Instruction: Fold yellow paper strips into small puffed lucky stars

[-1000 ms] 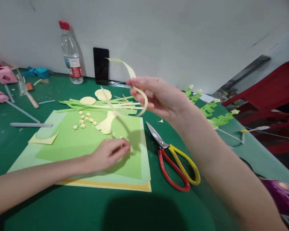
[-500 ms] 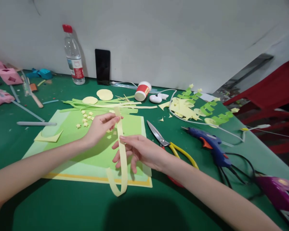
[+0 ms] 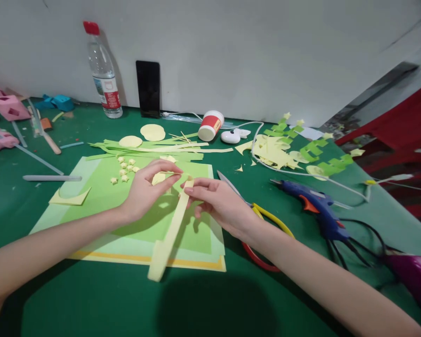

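A pale yellow paper strip (image 3: 177, 216) is pinched near its upper end between both my hands. My left hand (image 3: 149, 185) has its thumb and forefinger closed on the tip, which runs sideways. Where the strip bends down, my right hand (image 3: 215, 199) grips it between thumb and fingers. The long tail hangs toward me and curls at its lower end. Under my hands lie stacked green paper sheets (image 3: 108, 206). Several small folded paper stars (image 3: 125, 178) rest on them, just beyond my left hand.
Scissors (image 3: 272, 220) lie right of the sheets, partly under my right forearm. A blue glue gun (image 3: 312, 201) with a black cord is farther right. Green strips (image 3: 143, 150), a tipped paper cup (image 3: 211, 125), a bottle (image 3: 104, 79) and a phone (image 3: 148, 89) are at the back.
My hands have come level with each other, the right one moving up and right. The strip's top now bends sideways between them, and its tail slants down to the left.
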Demonstrator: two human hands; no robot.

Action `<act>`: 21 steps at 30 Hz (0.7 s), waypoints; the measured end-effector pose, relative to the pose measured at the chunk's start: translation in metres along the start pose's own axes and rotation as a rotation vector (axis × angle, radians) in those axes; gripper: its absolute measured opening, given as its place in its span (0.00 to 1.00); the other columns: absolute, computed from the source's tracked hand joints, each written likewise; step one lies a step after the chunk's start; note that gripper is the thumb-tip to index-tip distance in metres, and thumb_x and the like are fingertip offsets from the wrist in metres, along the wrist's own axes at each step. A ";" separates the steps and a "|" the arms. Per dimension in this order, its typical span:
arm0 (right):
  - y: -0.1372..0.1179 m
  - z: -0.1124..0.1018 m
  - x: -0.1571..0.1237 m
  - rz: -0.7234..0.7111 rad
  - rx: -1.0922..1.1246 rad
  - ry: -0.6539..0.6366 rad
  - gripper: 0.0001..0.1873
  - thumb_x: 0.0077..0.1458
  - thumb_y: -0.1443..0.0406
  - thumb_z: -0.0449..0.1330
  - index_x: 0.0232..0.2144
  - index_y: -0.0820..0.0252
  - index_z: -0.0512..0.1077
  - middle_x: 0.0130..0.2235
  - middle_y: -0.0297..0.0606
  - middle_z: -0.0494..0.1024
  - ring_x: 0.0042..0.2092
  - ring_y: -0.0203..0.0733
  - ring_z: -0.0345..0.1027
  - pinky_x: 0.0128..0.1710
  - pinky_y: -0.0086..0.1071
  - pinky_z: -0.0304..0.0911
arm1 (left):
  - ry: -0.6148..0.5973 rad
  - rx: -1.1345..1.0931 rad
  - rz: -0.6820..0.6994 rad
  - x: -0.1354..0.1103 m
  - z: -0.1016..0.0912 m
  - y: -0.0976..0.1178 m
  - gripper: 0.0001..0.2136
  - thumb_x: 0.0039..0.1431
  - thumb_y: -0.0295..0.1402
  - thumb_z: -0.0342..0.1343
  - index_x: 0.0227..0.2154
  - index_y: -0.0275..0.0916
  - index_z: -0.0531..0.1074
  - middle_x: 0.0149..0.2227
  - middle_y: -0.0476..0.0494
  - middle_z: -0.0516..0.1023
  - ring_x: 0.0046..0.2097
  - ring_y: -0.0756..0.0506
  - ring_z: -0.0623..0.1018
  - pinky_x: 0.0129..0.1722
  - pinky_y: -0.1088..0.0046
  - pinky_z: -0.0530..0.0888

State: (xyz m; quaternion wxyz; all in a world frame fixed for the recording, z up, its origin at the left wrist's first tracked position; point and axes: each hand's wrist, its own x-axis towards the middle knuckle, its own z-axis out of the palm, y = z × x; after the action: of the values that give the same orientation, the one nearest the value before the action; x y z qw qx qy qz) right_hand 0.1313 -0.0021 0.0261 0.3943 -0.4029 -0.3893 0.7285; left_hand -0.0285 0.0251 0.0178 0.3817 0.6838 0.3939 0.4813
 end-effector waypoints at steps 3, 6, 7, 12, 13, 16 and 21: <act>-0.005 0.002 -0.004 -0.088 0.049 0.072 0.09 0.40 0.67 0.65 0.28 0.62 0.71 0.27 0.29 0.72 0.27 0.26 0.68 0.21 0.16 0.65 | -0.013 -0.029 -0.017 -0.001 0.000 0.004 0.04 0.50 0.32 0.57 0.29 0.39 0.73 0.34 0.48 0.74 0.39 0.49 0.72 0.42 0.71 0.67; -0.009 0.004 -0.007 -0.145 0.051 0.124 0.10 0.38 0.68 0.66 0.26 0.61 0.70 0.26 0.27 0.72 0.27 0.25 0.67 0.24 0.17 0.66 | -0.070 -0.073 -0.061 -0.004 0.001 0.006 0.04 0.50 0.33 0.57 0.28 0.39 0.74 0.36 0.47 0.74 0.40 0.49 0.72 0.42 0.72 0.68; -0.009 0.004 -0.007 -0.163 0.041 0.138 0.10 0.37 0.68 0.66 0.26 0.61 0.69 0.26 0.27 0.72 0.26 0.25 0.66 0.25 0.18 0.66 | -0.090 -0.089 -0.081 -0.005 0.002 0.007 0.04 0.50 0.33 0.57 0.28 0.39 0.74 0.36 0.47 0.73 0.40 0.49 0.72 0.42 0.73 0.68; -0.007 0.004 -0.007 -0.221 -0.062 0.171 0.12 0.36 0.69 0.67 0.26 0.62 0.68 0.24 0.27 0.70 0.24 0.26 0.64 0.23 0.20 0.66 | -0.141 -0.157 -0.183 -0.008 0.004 0.007 0.05 0.51 0.34 0.57 0.29 0.39 0.74 0.33 0.48 0.74 0.35 0.51 0.73 0.35 0.76 0.70; -0.007 0.003 -0.007 -0.217 -0.091 0.167 0.13 0.35 0.70 0.67 0.27 0.63 0.68 0.24 0.28 0.70 0.24 0.27 0.64 0.21 0.20 0.65 | -0.136 -0.166 -0.198 -0.008 0.005 0.006 0.06 0.50 0.34 0.57 0.29 0.38 0.74 0.33 0.48 0.75 0.34 0.51 0.73 0.34 0.77 0.70; -0.008 0.002 -0.008 -0.185 -0.176 0.141 0.16 0.34 0.72 0.67 0.29 0.64 0.68 0.24 0.29 0.70 0.25 0.29 0.64 0.18 0.21 0.65 | -0.107 -0.192 -0.220 -0.008 0.007 0.005 0.05 0.50 0.33 0.58 0.30 0.38 0.73 0.32 0.49 0.74 0.34 0.52 0.73 0.33 0.78 0.70; -0.012 0.001 -0.006 -0.110 -0.254 0.103 0.17 0.35 0.71 0.66 0.32 0.68 0.67 0.25 0.33 0.71 0.25 0.32 0.66 0.19 0.23 0.66 | -0.062 -0.224 -0.230 -0.007 0.009 0.002 0.05 0.49 0.31 0.59 0.29 0.37 0.72 0.33 0.49 0.73 0.35 0.53 0.73 0.35 0.80 0.71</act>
State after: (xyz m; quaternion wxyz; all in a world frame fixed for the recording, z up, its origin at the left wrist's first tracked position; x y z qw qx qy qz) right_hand 0.1358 -0.0035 0.0390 0.3987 -0.4644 -0.4791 0.6292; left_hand -0.0210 0.0162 0.0152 0.5203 0.6017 0.4014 0.4540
